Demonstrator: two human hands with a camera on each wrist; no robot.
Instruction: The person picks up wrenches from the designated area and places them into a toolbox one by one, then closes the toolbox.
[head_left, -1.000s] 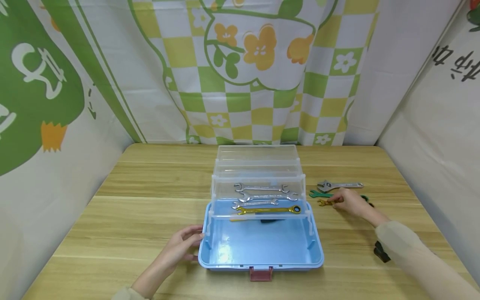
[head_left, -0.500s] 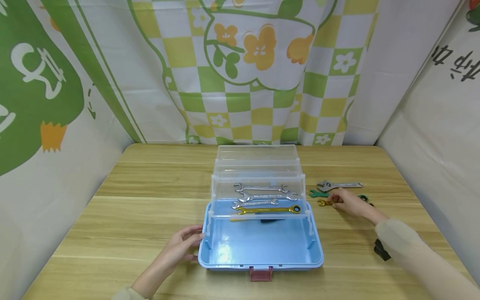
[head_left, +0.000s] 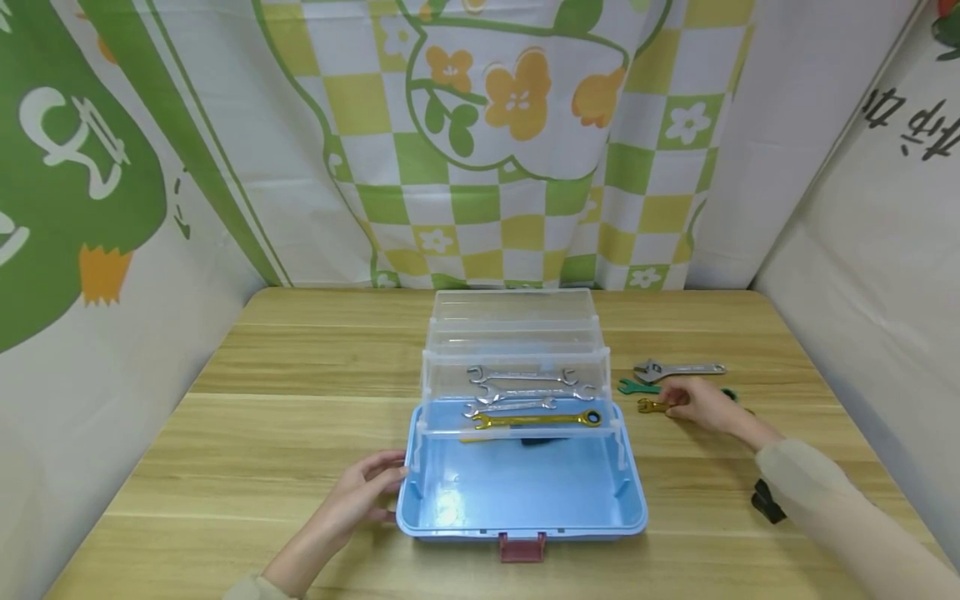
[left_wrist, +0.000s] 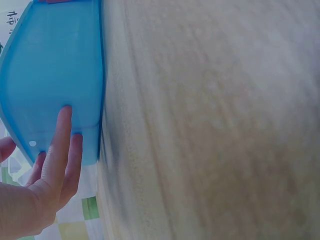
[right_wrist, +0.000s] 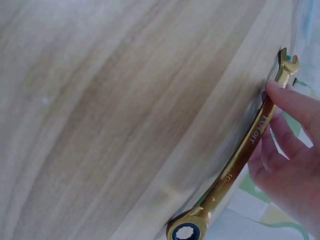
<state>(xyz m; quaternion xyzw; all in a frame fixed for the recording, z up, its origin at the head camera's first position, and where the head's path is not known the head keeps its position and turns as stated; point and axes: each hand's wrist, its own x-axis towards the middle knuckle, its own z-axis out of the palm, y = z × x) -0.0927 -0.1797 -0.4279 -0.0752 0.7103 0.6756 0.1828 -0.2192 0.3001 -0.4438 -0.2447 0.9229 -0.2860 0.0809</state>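
My right hand (head_left: 701, 404) pinches a gold ratchet wrench (right_wrist: 240, 155) between thumb and fingers, near its open end. In the right wrist view its ring end points down, close over the wood. A green wrench (head_left: 637, 387) and a silver adjustable wrench (head_left: 686, 369) lie just behind that hand. My left hand (left_wrist: 50, 175) rests straight fingers against the side wall of the blue toolbox (head_left: 525, 492), with its thumb near the rim. Across the box's clear tray (head_left: 517, 432) lie another gold ratchet wrench (head_left: 536, 421) and several silver open-end wrenches (head_left: 525, 377).
The toolbox stands on a wooden table (head_left: 300, 375), its clear tiers raised at the back and a dark red latch (head_left: 522, 547) hanging in front. Beneath the tray shows a black-handled tool (head_left: 543, 441). A small black object (head_left: 767, 502) lies near the right forearm.
The gold wrench in my right hand has shifted slightly, and its far end now shows gold beyond the wrist. The left hand and the toolbox have not moved.
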